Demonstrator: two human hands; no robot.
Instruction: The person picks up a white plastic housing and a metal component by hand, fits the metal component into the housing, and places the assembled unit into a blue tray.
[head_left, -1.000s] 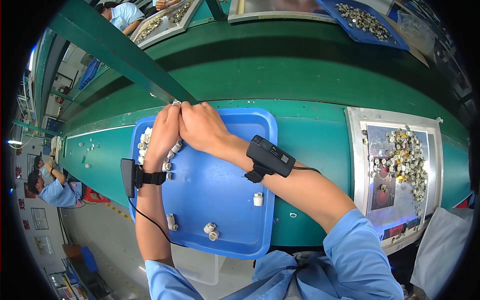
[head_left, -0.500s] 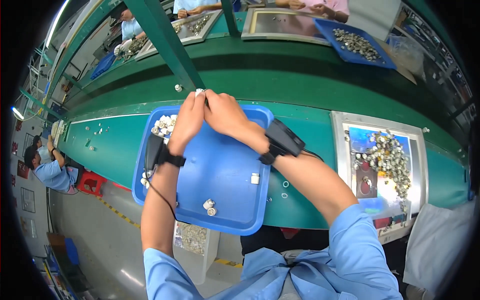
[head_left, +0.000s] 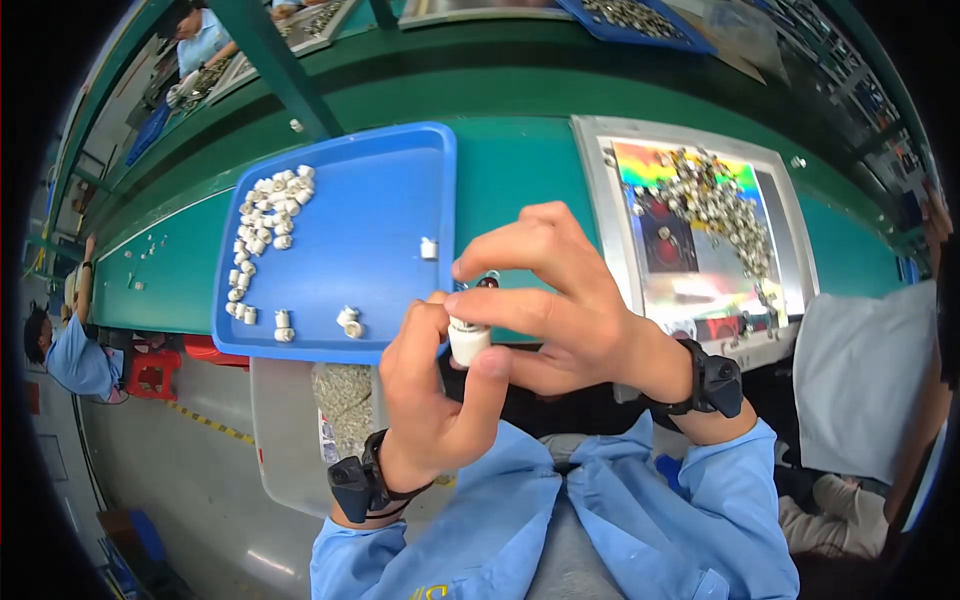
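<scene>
A small white cylindrical part (head_left: pixel 469 344) with a metal top is held upright in front of my body, over the near right corner of the blue tray. My left hand (head_left: pixel 430 400) is closed around it, thumb on its front. My right hand (head_left: pixel 570 310) meets it from the right, with bent fingers at its metal top. A small dark reddish piece with a shiny metal loop (head_left: pixel 488 281) shows beside the right fingers; what grips it is partly hidden. In the blue tray (head_left: pixel 350 210) many similar white parts (head_left: pixel 265 215) lie along the left side, and a few sit apart.
A metal-framed panel (head_left: pixel 600 190) on the right carries a heap of small metal pieces (head_left: pixel 735 215). A clear bin (head_left: pixel 280 430) stands below the table's near edge. A green post (head_left: pixel 275 65) rises behind the tray. Another person (head_left: pixel 203 45) works across the bench.
Both hands have come back from the tray's far edge toward my body and now hold the white part nearer. The view has shifted, so the tray and panel sit higher in it.
</scene>
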